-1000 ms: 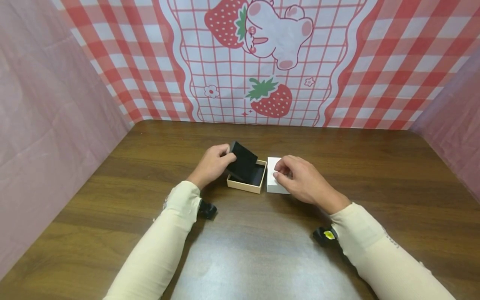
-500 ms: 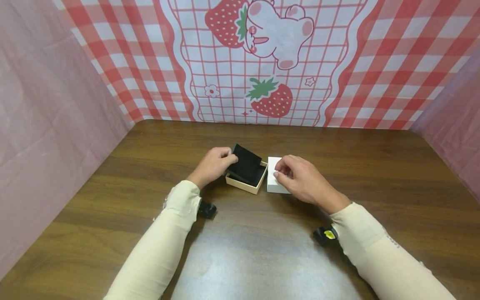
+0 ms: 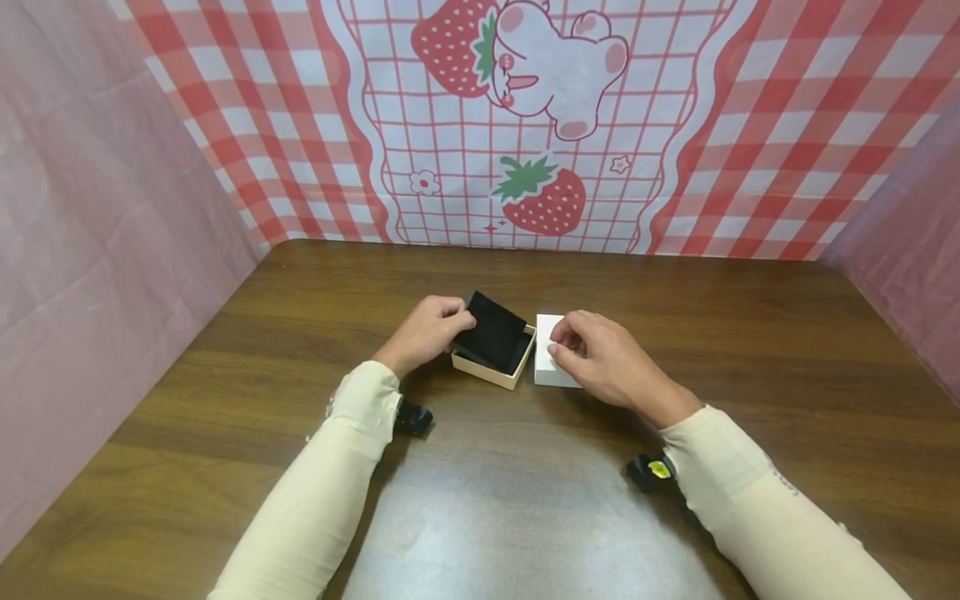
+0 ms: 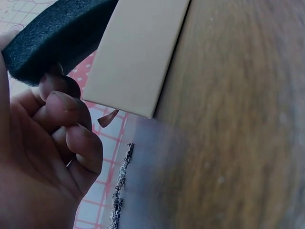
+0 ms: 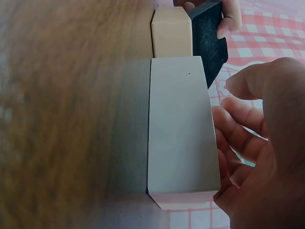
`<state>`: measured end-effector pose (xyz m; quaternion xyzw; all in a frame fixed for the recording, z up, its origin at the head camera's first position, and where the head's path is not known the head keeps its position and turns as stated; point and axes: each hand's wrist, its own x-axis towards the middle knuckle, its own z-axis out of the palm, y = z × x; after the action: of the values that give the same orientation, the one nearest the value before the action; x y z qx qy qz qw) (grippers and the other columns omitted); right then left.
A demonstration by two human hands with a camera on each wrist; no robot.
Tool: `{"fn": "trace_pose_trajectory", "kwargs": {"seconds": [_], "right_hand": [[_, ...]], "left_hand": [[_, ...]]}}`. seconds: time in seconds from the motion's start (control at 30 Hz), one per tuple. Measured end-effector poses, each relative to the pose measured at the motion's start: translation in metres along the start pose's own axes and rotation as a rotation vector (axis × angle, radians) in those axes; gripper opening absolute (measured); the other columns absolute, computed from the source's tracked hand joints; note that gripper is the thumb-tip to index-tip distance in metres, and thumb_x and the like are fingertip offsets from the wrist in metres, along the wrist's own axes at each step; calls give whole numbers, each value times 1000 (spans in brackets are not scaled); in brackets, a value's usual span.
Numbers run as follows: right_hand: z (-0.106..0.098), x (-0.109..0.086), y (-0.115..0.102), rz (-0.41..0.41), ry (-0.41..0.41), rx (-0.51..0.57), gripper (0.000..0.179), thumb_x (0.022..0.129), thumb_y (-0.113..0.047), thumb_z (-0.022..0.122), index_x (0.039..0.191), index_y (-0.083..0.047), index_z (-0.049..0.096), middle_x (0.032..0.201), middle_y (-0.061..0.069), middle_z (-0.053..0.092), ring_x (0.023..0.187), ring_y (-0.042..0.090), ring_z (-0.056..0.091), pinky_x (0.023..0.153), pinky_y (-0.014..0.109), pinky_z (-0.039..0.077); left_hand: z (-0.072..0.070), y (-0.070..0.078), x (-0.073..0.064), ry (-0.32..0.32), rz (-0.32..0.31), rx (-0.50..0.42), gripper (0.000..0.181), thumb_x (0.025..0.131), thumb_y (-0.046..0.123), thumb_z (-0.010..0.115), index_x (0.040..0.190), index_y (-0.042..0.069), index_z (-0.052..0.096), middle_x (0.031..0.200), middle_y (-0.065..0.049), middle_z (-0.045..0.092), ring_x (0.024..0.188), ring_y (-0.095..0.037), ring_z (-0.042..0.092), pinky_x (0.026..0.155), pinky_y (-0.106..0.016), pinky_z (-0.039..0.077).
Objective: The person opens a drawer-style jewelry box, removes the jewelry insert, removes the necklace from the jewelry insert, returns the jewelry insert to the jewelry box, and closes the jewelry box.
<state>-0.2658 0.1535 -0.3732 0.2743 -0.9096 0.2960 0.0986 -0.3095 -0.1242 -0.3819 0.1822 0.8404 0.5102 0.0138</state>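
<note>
In the head view my left hand (image 3: 429, 329) pinches a black foam pad (image 3: 489, 331) between thumb and fingers at its left edge. The pad tilts down to the right into an uncovered tan box (image 3: 486, 371). Its thick, spongy edge (image 4: 52, 40) shows in the left wrist view. My right hand (image 3: 603, 354) rests at the top of a white box (image 3: 553, 377), just right of the tan one. Its fingers are loosely curled, with nothing between thumb and fingertips. The right wrist view shows the white box's long side (image 5: 181, 126).
The left wrist view shows a silvery chain-like strand (image 4: 120, 186) and a small copper-coloured sliver (image 4: 108, 118) beyond the tan box's corner. A wooden table (image 3: 465, 500) carries everything, and a checked strawberry-print cloth (image 3: 300, 125) hangs behind it.
The left hand has lowered the foam pad further into the tan box, moving it slightly right and toward the person. The box has turned a little. The right hand has not moved.
</note>
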Motion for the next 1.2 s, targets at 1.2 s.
{"fn": "trace_pose_trajectory", "kwargs": {"seconds": [1.2], "right_hand": [[0,-1,1,20,-15,18,9,94,-18,68,100,-12,66,91,1,60,84,19,55,75,37,46]], "left_hand": [[1,0,-1,-60,18,209,39,96,31,59,61,14,50,59,3,45,59,-14,44,58,-30,35]]}}
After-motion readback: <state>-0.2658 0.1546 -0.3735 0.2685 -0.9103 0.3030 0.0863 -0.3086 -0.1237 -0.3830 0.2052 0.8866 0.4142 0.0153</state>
